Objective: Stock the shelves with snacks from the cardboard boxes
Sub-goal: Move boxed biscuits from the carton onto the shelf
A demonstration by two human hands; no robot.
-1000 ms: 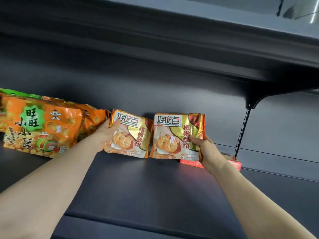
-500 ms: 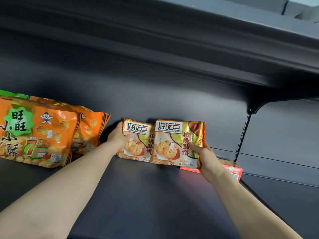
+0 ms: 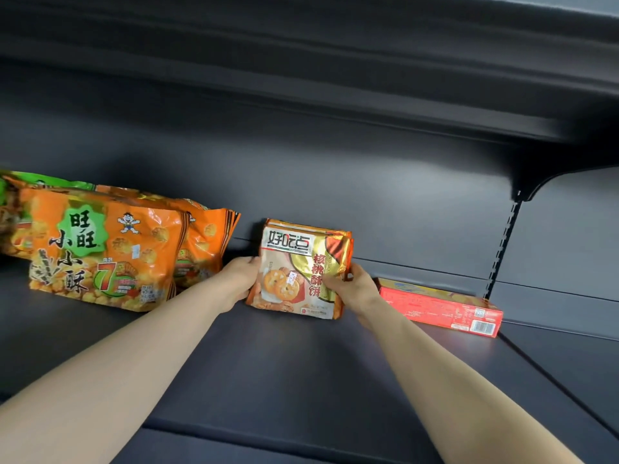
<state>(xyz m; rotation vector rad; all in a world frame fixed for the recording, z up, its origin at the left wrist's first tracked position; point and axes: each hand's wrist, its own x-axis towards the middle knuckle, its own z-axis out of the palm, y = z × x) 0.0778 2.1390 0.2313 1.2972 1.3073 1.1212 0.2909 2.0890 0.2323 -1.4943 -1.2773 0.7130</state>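
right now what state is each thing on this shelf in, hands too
cookie packs: upright, one behind the other, held at both edges
left hand: grips the packs' left edge
right hand: grips the packs' right edge
orange snack bags: standing, untouched
red box: lying flat, untouched

Gold-orange foil biscuit packets [image 3: 298,272] and, at nine o'clock, orange plastic snack bags [image 3: 100,249] shine glossy; the dark-grey metal shelf [image 3: 284,380] looks matt.

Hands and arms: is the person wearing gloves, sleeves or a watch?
No. The left hand and right hand wear no gloves, rings or watch. The left forearm and right forearm are bare too, with no sleeve in view.
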